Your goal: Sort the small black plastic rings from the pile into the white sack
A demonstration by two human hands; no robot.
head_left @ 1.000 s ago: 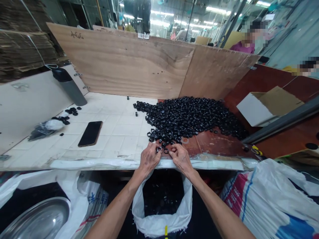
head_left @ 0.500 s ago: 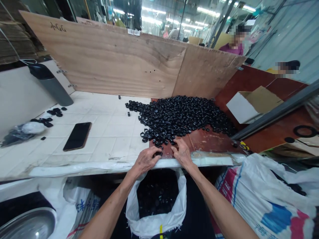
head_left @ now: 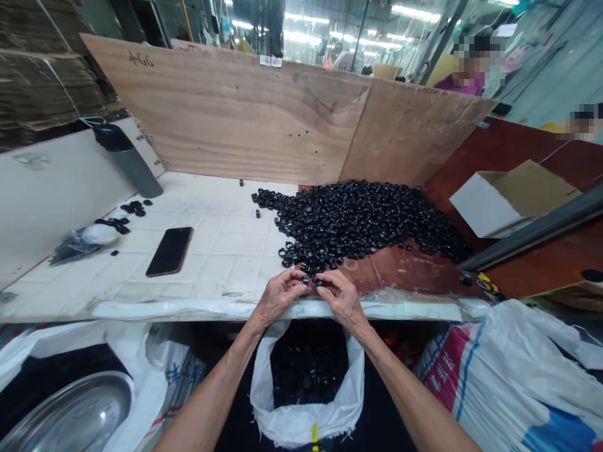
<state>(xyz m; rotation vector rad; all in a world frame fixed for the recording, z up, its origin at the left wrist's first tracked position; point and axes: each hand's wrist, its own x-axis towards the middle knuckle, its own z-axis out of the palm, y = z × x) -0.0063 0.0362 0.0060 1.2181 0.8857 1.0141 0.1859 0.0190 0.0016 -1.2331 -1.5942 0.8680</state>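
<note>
Pinched in my left hand (head_left: 282,294) is a small black ring-shaped part (head_left: 306,280), held over the front edge of the table. My right hand (head_left: 341,295) grips another small black piece (head_left: 320,283) between thumb and fingertips, close beside the first. Just beyond both hands spreads a large pile of black ring-like parts (head_left: 358,213), heaped on the red-brown and white table surface. Below my wrists an open white woven sack (head_left: 306,422) holds many more black parts.
A phone (head_left: 169,252), a grey bottle (head_left: 134,163) and a plastic bag of black pieces (head_left: 80,242) lie to the left. Wooden boards (head_left: 235,119) wall the back. On the right are a white carton (head_left: 490,204) and a printed sack (head_left: 513,370). Two people are beyond the boards.
My right hand has drawn back from the pile's edge and moved next to my left, now pinching a black piece. The left hand's piece is raised into view. The camera has turned slightly left.
</note>
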